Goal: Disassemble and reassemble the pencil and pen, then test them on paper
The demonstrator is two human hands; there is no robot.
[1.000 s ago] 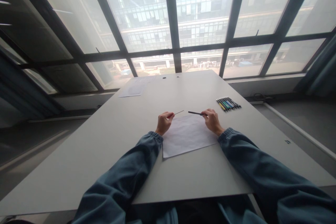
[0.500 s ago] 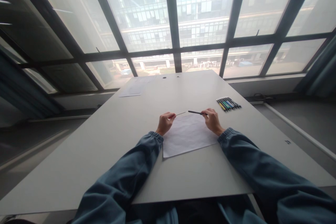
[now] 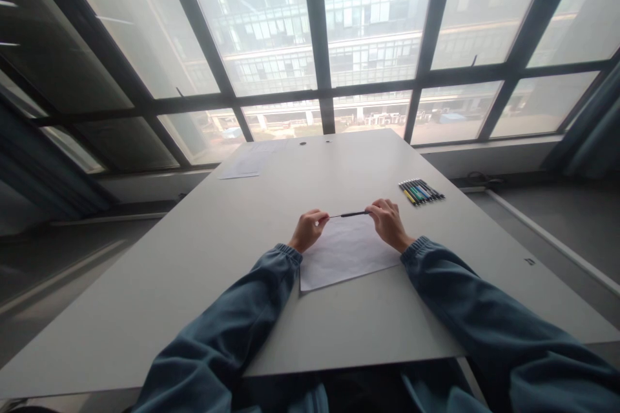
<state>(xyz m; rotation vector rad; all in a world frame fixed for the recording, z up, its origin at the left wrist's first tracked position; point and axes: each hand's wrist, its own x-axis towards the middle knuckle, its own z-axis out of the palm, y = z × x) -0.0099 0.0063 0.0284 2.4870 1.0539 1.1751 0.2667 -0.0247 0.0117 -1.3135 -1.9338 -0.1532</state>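
Head view. Left hand (image 3: 309, 230) and right hand (image 3: 386, 222): each grip pinched narrow on one end of a thin dark pen (image 3: 349, 214), held level between them just above a white sheet (image 3: 346, 253).

Row of pens (image 3: 420, 191): right of the grip, well apart.

Table (image 3: 203, 251): grey, bare to both side edges; second paper (image 3: 245, 166) far left.

Windows (image 3: 372, 19): beyond the far edge.

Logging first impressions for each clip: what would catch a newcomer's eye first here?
Both hands meet at mid-table: the left hand and right hand hold a thin dark pen stretched between them, above a white sheet of paper. A row of coloured pens lies to the right, and a tall window wall fills the background.
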